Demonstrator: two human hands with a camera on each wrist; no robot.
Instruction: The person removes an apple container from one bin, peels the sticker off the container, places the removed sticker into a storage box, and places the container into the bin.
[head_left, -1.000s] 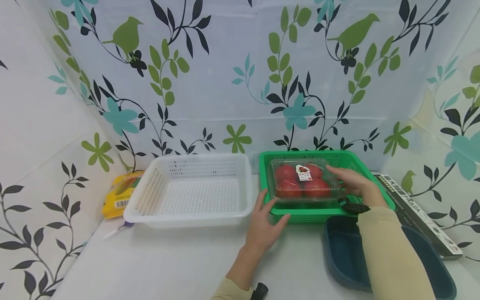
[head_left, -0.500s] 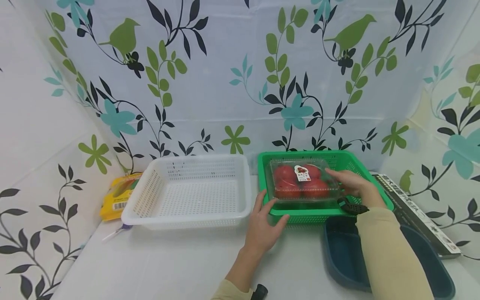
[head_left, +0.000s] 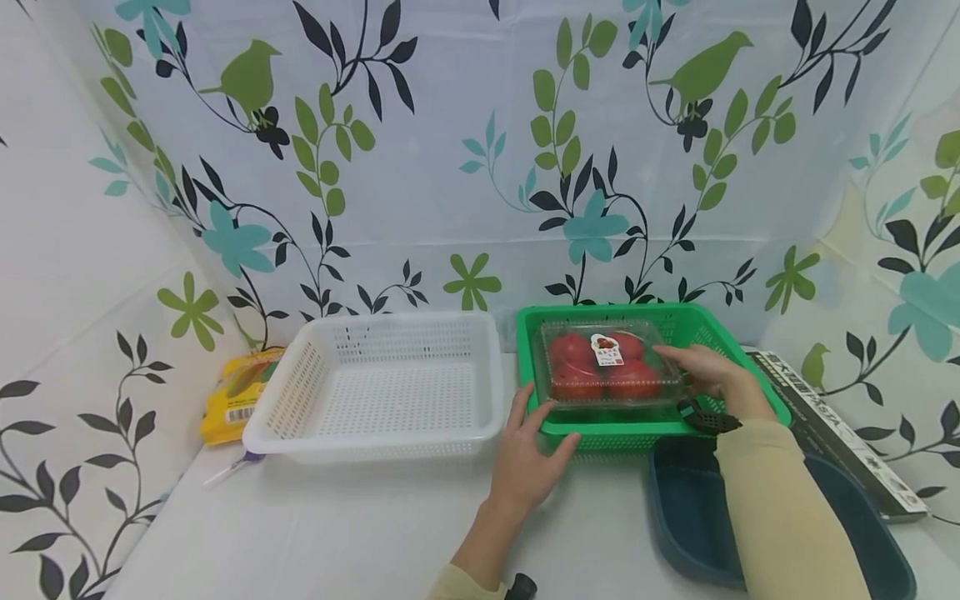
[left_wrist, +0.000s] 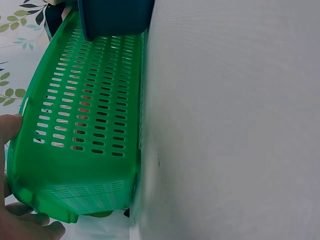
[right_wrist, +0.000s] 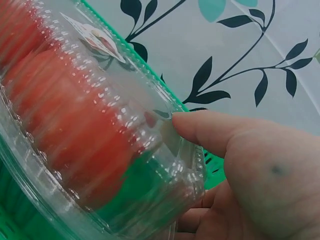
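Observation:
A clear plastic box of tomatoes (head_left: 606, 383) with a white label lies inside the green basket (head_left: 585, 437). Its right end is in my right hand (head_left: 708, 375). In the right wrist view, that thumb (right_wrist: 200, 131) presses on the lid's end while the fingers bend below, partly hidden by the box. My left hand (head_left: 525, 458) is at the basket's front left corner. The left wrist view has its thumb (left_wrist: 9, 127) on the rim and the other fingers (left_wrist: 37, 225) curled around the basket's end.
To the left stands a white basket (head_left: 375, 442), with a yellow packet (head_left: 234, 400) and a thin purple-ended item (head_left: 234, 468) beside it. A dark blue bin (head_left: 693, 525) sits under my right forearm. A long black box (head_left: 847, 437) lies along the right side.

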